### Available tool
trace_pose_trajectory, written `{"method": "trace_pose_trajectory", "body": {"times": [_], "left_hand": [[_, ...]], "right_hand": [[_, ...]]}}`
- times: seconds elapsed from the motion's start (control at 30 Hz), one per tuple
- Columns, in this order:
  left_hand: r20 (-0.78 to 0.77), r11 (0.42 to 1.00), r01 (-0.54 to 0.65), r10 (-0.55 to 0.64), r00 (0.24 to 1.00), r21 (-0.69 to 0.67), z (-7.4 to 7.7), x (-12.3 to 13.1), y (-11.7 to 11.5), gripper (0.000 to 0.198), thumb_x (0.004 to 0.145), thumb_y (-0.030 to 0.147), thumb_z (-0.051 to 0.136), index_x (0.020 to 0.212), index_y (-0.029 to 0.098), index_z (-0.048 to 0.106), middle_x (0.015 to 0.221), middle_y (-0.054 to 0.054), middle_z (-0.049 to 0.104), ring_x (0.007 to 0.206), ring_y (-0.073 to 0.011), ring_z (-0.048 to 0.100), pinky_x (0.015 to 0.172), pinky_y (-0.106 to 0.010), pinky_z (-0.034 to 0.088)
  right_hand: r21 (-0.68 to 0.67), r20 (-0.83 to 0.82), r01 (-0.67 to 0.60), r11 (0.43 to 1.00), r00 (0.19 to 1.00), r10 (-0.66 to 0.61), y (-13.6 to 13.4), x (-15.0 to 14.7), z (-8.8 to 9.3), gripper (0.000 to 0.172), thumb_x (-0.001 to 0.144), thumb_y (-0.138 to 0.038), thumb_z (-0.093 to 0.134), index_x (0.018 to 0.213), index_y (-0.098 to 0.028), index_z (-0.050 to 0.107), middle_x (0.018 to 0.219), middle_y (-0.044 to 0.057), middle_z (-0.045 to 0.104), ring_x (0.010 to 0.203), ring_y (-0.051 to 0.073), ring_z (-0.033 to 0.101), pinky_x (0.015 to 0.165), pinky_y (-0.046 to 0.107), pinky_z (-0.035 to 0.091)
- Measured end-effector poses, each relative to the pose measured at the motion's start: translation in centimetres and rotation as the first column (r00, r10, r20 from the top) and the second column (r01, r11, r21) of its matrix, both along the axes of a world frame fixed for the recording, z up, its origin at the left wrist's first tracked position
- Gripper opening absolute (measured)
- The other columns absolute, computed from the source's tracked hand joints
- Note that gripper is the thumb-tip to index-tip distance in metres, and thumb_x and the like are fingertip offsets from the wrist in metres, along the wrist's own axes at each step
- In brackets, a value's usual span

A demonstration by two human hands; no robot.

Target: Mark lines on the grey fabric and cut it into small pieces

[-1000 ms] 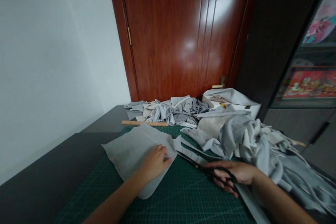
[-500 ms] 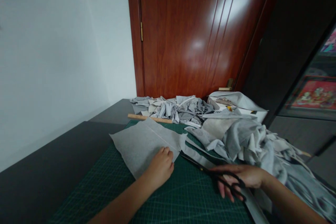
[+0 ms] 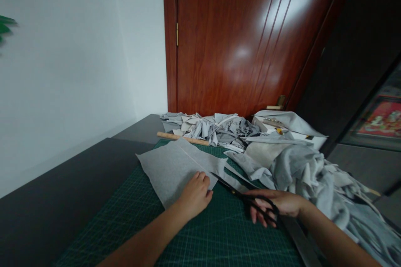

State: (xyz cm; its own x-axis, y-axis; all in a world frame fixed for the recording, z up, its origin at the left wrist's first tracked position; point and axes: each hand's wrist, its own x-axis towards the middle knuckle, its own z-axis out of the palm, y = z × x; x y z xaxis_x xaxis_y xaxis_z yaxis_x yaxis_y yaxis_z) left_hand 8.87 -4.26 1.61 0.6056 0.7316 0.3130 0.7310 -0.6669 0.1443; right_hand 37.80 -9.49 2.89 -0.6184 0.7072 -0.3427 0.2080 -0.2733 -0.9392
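A piece of light grey fabric [image 3: 171, 171] with a pale line across it lies on the green cutting mat [image 3: 216, 233]. My left hand [image 3: 196, 192] rests on its near right edge, fingers curled and closed on the cloth. My right hand [image 3: 278, 204] grips a pair of black scissors [image 3: 260, 202] by the handles. Their blades point left, with the tips at the right edge of the fabric, close to my left fingers. A narrow grey strip of fabric [image 3: 230, 180] runs behind the blades.
A wooden stick [image 3: 171, 135] lies at the mat's far edge, before a heap of fabric scraps [image 3: 216, 127]. Larger grey cloths [image 3: 294, 162] pile up on the right, near a white box [image 3: 318, 141]. A long flat strip [image 3: 299, 240] lies beneath my right forearm.
The scissors have moved left, and their tips now reach over the fabric's edge near my left hand. My left hand keeps its place on the cloth. The view has turned slightly left.
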Motion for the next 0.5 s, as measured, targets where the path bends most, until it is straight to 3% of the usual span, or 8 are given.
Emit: {"method": "trace_pose_trajectory", "body": {"times": [0.23,0.5], "left_hand": [[0.014,1.000,-0.017,0.017,1.000,0.007,-0.27,0.09,0.05,0.010,0.087,0.025,0.054,0.090,0.017,0.058,0.100,-0.009,0.059,0.103,-0.0268,0.053,0.088,-0.040,0.044],[-0.014,1.000,-0.023,0.023,1.000,0.009,0.17,0.21,-0.20,0.008,0.088,0.021,0.053,0.091,0.015,0.058,0.099,-0.010,0.058,0.102,-0.0271,0.052,0.089,-0.039,0.044]], "right_hand": [[-0.019,0.058,0.020,1.000,0.998,-0.019,0.78,0.22,-0.07,0.078,0.077,-0.058,0.067,0.140,-0.018,0.042,0.074,0.000,0.062,0.050,0.006,0.056,0.043,0.015,0.040],[-0.008,0.042,0.158,0.987,0.987,-0.157,0.13,-0.39,-0.27,0.068,0.078,-0.047,0.069,0.134,-0.016,0.048,0.060,-0.006,0.052,0.041,0.005,0.045,0.036,0.014,0.032]]}}
